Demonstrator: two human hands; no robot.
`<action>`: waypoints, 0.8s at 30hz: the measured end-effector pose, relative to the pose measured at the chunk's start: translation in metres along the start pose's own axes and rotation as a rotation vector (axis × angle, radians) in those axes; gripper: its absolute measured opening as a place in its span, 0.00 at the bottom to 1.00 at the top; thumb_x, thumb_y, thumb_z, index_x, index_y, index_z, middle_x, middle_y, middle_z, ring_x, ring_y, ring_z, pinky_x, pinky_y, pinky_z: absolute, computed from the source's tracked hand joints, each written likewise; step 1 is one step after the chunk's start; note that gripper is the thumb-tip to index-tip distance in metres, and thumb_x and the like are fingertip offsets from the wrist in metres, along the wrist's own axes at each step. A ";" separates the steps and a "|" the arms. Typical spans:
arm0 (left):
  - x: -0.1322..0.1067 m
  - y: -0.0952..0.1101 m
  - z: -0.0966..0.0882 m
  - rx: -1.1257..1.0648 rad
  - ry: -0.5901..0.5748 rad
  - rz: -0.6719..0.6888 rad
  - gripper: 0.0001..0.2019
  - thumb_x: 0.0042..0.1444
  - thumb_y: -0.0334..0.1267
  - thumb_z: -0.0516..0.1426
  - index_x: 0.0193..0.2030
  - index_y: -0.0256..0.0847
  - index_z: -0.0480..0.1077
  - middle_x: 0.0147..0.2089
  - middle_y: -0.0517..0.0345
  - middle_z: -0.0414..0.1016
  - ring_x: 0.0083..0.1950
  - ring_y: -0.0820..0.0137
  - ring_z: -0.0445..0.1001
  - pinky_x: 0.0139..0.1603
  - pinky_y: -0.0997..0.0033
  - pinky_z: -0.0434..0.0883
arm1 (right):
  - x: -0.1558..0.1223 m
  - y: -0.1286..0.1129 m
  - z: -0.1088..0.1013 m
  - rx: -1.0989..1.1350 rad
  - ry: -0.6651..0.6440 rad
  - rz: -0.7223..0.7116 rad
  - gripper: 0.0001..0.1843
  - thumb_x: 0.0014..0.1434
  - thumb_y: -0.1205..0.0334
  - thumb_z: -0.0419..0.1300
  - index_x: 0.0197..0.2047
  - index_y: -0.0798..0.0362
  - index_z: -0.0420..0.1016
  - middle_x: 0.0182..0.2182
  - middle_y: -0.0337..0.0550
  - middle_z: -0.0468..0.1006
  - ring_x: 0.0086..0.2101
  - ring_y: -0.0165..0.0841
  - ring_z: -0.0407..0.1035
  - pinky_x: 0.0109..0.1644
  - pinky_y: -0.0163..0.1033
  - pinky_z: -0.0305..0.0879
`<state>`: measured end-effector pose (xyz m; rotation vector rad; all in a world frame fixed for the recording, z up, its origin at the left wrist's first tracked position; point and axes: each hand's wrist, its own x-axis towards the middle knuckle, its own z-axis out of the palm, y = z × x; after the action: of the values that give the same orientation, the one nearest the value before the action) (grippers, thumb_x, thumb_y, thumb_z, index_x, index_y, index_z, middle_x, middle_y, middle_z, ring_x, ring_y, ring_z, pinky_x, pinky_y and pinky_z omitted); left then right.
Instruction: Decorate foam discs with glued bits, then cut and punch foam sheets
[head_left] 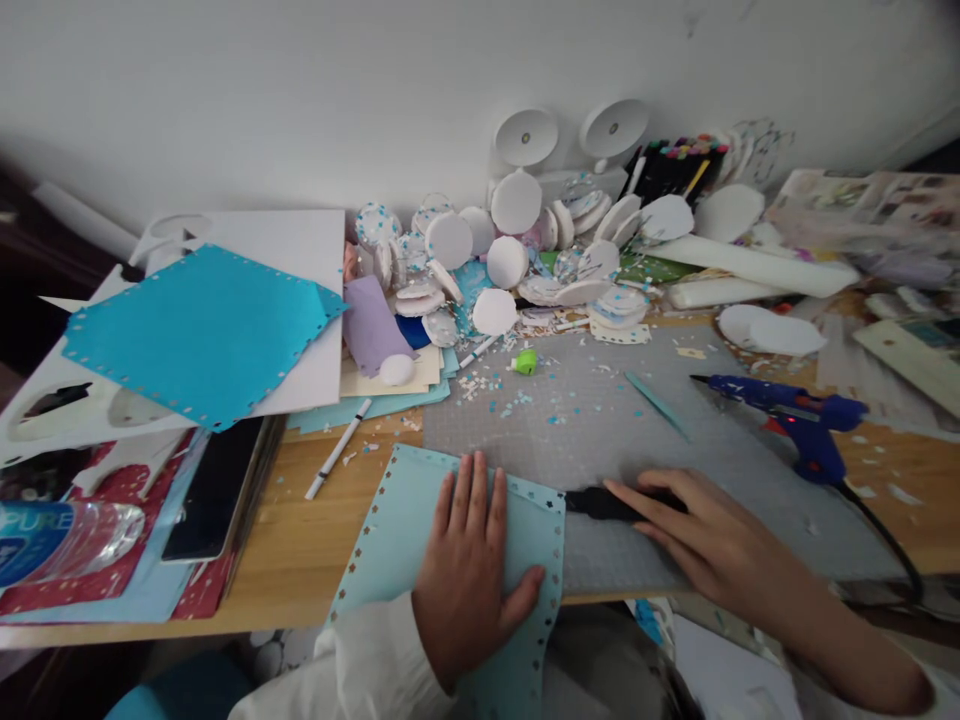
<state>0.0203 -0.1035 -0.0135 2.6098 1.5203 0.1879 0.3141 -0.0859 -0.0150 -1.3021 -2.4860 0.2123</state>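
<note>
A light blue sheet [405, 530] with small flower-shaped holes along its borders lies at the table's front and hangs over the edge. My left hand [472, 570] rests flat on it, fingers stretched out. To the right, my right hand [697, 525] is closed around a slim black tool [600, 503]. The tool's end meets the sheet's right border near the upper corner. Its exact kind is hard to make out, since my fingers cover part of it.
A blue glue gun [795, 405] with a cord lies right on the grey cutting mat [600, 400]. White discs [450, 240] pile up behind. Left are a bright blue punched sheet [202, 330], a phone [214, 490], a bottle [67, 540] and a white pen [337, 450]. Paper bits litter the mat.
</note>
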 end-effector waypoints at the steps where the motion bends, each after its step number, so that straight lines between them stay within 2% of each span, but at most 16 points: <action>1: 0.000 0.000 0.000 -0.001 0.000 0.000 0.42 0.60 0.59 0.49 0.71 0.28 0.44 0.73 0.33 0.39 0.73 0.45 0.38 0.68 0.44 0.50 | 0.000 0.001 0.000 0.007 -0.009 0.003 0.23 0.66 0.58 0.52 0.64 0.44 0.64 0.46 0.49 0.72 0.44 0.38 0.70 0.45 0.43 0.70; 8: 0.001 0.000 0.001 -0.004 -0.011 0.003 0.43 0.59 0.58 0.49 0.71 0.27 0.44 0.73 0.32 0.38 0.73 0.44 0.38 0.68 0.44 0.50 | 0.006 0.019 -0.004 0.015 -0.035 -0.042 0.23 0.65 0.58 0.53 0.64 0.41 0.64 0.46 0.47 0.72 0.45 0.38 0.69 0.46 0.43 0.69; 14: 0.001 0.000 -0.001 -0.006 -0.008 -0.003 0.43 0.59 0.58 0.50 0.71 0.28 0.44 0.73 0.34 0.39 0.73 0.45 0.38 0.68 0.45 0.49 | 0.025 0.015 -0.001 0.042 -0.025 -0.073 0.23 0.66 0.61 0.52 0.63 0.41 0.65 0.46 0.47 0.73 0.45 0.37 0.69 0.48 0.43 0.69; 20: 0.000 -0.001 -0.001 -0.020 -0.028 0.004 0.43 0.59 0.58 0.49 0.71 0.27 0.44 0.73 0.32 0.39 0.73 0.44 0.39 0.68 0.44 0.49 | 0.029 0.022 -0.002 0.042 -0.063 -0.088 0.23 0.66 0.64 0.51 0.63 0.41 0.65 0.46 0.48 0.71 0.46 0.37 0.68 0.47 0.44 0.70; 24: 0.001 0.000 0.000 -0.039 -0.030 -0.001 0.43 0.59 0.58 0.49 0.71 0.27 0.44 0.73 0.32 0.39 0.73 0.44 0.38 0.69 0.44 0.49 | 0.044 0.015 0.003 0.048 -0.086 -0.112 0.25 0.66 0.67 0.50 0.64 0.42 0.63 0.46 0.48 0.71 0.46 0.37 0.67 0.49 0.45 0.68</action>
<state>0.0206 -0.1023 -0.0133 2.5702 1.4930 0.1750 0.3011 -0.0409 -0.0125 -1.1539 -2.6003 0.3048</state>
